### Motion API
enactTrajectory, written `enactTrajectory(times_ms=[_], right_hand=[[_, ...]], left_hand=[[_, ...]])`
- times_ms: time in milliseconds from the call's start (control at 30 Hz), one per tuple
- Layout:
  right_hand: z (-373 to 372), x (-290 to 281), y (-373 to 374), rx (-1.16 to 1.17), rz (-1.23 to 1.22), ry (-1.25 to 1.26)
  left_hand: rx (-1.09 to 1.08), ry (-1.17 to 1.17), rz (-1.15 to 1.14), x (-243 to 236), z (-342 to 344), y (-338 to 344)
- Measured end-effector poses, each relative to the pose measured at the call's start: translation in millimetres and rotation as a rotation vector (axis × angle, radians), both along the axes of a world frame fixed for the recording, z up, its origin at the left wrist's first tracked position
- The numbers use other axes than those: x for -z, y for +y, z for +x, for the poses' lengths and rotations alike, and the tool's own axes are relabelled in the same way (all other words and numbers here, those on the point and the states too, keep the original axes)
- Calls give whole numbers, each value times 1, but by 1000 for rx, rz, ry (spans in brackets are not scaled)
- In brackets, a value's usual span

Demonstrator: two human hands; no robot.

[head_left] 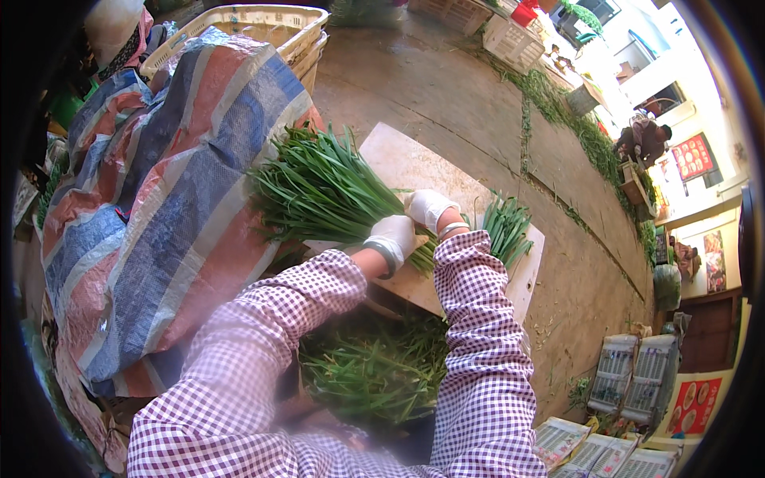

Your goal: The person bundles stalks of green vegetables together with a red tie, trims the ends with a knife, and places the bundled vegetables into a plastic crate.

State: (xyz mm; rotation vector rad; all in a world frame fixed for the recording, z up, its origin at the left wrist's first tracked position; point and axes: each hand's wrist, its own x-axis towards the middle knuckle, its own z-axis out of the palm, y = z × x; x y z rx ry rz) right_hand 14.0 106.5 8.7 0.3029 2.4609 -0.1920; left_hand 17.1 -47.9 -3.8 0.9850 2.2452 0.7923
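Both of my hands wear white gloves and work at a large bunch of garlic chives (327, 183) lying across a pale board (414, 163). My left hand (392, 239) is closed around the stalks on the near side. Just beyond it, my right hand (428, 207) curls its fingers on the stalk end, close to the left; its fingertips are partly hidden. The leafy tips fan out to the left. Beside my right wrist, a smaller bunch of chives (508, 229) rests on the board's right part.
A striped woven plastic sheet (175, 207) bulges up on the left, with a yellowish crate (295, 20) behind it. Loose greens (374, 366) lie below my arms. White racks or crates (637, 374) stand at right. A person (644, 139) bends over greens farther off.
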Motion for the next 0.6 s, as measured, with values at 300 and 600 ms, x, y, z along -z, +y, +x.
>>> enactTrajectory(times_ms=[300, 600], right_hand=[[2, 19, 17, 16, 72, -1], [17, 24, 23, -6, 11, 115]], left_hand=[[15, 2, -17, 4, -4, 11], [77, 106, -68, 4, -1, 13]])
